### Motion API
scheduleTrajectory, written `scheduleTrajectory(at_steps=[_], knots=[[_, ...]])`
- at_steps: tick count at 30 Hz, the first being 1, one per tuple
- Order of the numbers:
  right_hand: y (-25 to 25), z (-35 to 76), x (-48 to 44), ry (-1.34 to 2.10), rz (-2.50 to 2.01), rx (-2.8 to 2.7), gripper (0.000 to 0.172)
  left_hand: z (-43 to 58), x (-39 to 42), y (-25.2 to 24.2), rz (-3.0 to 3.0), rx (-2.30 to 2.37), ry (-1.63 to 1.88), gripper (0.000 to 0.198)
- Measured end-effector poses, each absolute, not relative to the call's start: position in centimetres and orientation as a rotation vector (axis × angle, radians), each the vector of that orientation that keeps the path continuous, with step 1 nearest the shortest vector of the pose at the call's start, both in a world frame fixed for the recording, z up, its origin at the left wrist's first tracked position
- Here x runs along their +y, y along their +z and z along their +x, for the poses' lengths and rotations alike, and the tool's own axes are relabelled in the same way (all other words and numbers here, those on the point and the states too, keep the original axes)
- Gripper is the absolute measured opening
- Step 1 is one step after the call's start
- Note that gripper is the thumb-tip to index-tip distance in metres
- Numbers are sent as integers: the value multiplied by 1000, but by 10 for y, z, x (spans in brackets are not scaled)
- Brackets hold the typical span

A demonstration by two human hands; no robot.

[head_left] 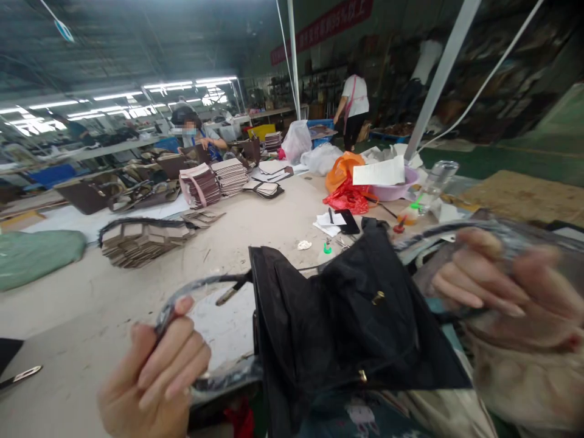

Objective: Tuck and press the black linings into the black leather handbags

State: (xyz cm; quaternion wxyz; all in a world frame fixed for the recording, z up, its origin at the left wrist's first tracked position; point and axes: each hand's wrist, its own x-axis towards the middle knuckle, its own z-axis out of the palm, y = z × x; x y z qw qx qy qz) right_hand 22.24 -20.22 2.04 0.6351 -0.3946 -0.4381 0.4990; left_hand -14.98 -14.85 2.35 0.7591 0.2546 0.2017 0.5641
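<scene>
A black bag (292, 328) with its dark lining showing and small gold-coloured metal fittings is in front of me, at the table's near edge. My left hand (157, 371) is closed round the plastic-wrapped bag handle (189, 286), thumb and index finger pinching its curve. On the other side, my right hand (506, 280) is partly smeared by motion. Its fingers are curled at a second plastic-wrapped handle (438, 230), which passes partly behind them. The bag's lower part runs down towards my lap, over a printed cloth (360, 417).
Bundled brown pieces (141, 240) and stacks (230, 176) lie left and beyond on the table (219, 243). A phone (347, 222), green clips, a red plastic bag (347, 196) and a purple basin (401, 185) are past the bag. Metal poles rise behind; two people work farther off.
</scene>
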Motion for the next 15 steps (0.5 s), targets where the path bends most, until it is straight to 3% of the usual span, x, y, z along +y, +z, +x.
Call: scheduleTrajectory(at_steps=[2, 4, 8, 15], knots=[[19, 217, -204, 1150, -907, -953, 32, -158, -135, 47, 494, 605, 1274, 10], [18, 206, -199, 1169, -913, -893, 27, -160, -128, 60, 440, 697, 1224, 20], [15, 190, -170, 1232, -888, -729, 17, -164, -127, 71, 587, 479, 1496, 17], [-1, 179, -150, 1417, -878, -683, 16, -176, -116, 65, 791, 930, 1337, 14]])
